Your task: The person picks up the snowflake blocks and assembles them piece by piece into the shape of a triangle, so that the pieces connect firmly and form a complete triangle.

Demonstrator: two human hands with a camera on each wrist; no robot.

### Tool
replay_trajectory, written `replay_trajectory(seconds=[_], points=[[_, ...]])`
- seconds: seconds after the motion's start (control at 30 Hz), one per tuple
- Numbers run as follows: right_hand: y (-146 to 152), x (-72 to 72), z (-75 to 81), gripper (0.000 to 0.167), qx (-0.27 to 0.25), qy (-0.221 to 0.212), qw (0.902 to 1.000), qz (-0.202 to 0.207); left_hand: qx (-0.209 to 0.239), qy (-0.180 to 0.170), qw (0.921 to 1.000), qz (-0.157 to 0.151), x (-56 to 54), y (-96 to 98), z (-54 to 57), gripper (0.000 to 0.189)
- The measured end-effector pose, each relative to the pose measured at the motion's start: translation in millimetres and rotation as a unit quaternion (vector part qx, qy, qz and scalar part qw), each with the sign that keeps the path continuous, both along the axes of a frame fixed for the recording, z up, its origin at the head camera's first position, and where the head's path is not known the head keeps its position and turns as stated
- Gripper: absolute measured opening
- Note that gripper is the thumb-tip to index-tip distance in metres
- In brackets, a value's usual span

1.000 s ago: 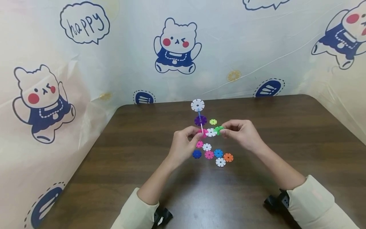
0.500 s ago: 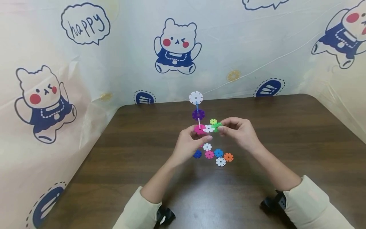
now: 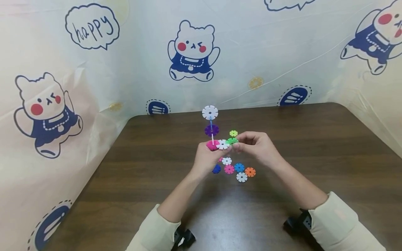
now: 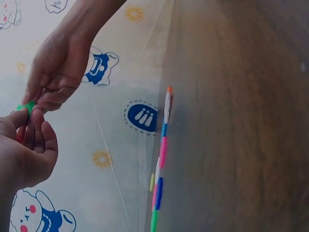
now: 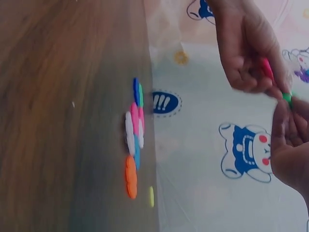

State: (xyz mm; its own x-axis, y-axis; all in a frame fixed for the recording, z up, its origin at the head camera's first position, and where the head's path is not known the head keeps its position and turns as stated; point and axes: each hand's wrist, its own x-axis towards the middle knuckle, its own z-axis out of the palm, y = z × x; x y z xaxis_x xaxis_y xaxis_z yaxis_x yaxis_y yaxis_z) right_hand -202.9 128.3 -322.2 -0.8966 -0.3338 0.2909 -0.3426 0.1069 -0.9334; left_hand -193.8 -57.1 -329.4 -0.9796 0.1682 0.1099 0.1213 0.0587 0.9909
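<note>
In the head view a joined string of notched building discs hangs between my hands. My left hand [image 3: 204,162] grips its pink disc [image 3: 211,146], with the thumb reaching under the white disc [image 3: 222,144]. The thumb and index finger of my right hand [image 3: 260,149] pinch the green disc [image 3: 231,141] at the right end. From the pink disc the string rises through an edge-on white disc [image 3: 212,139], a purple disc [image 3: 211,131] and an edge-on blue disc [image 3: 211,123] to a white disc [image 3: 209,112] on top. Both wrist views show the hands meeting at the green disc [image 4: 30,106].
Loose discs lie on the brown wooden table [image 3: 132,181]: orange [image 3: 250,172], light blue [image 3: 239,167], dark blue [image 3: 216,169], pink [image 3: 229,169], two white ones, and a small yellow-green disc [image 3: 233,133] behind. A printed curtain [image 3: 125,80] stands beyond the table's far edge.
The string rose, then came down and shifted left. My left thumb lifted off the pink disc and moved right, below the white disc. My right hand moved slightly left, still pinching the green disc.
</note>
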Motion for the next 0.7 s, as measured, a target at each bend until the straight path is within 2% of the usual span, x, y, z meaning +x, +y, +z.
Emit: replay_trajectory(seconds=[0.13,0.23,0.33,0.47,0.53,0.6,0.7], points=[[10,-3.9,-3.0,0.025,0.088,-0.025,0.9954,0.031,0.008,0.006,0.9999,-0.005,0.7,-5.0,1.1,0.023],[18,-10.0,-11.7,0.025,0.167,-0.016,0.9842,0.055,0.0,0.018,0.9998,-0.001,0.9,-8.5,2.6,0.021],[24,-17.2,-24.0,0.023,0.259,-0.003,0.9624,0.081,-0.001,0.029,0.9996,-0.002,0.7,-11.1,3.5,0.02],[27,-24.6,-38.3,0.02,0.372,-0.001,0.921,0.115,0.016,0.025,0.9996,-0.002,1.1,-12.9,5.0,0.019],[27,-26.5,-42.5,0.019,0.408,-0.005,0.9054,0.118,0.022,0.021,0.9995,-0.001,1.3,-13.4,5.9,0.019],[27,-27.7,-45.2,0.019,0.429,-0.007,0.896,0.116,0.025,0.019,0.9995,0.0,1.7,-13.7,6.6,0.019],[27,-28.6,-46.9,0.02,0.446,-0.007,0.8887,0.107,0.024,0.02,0.9995,0.0,1.8,-14.0,6.9,0.019]])
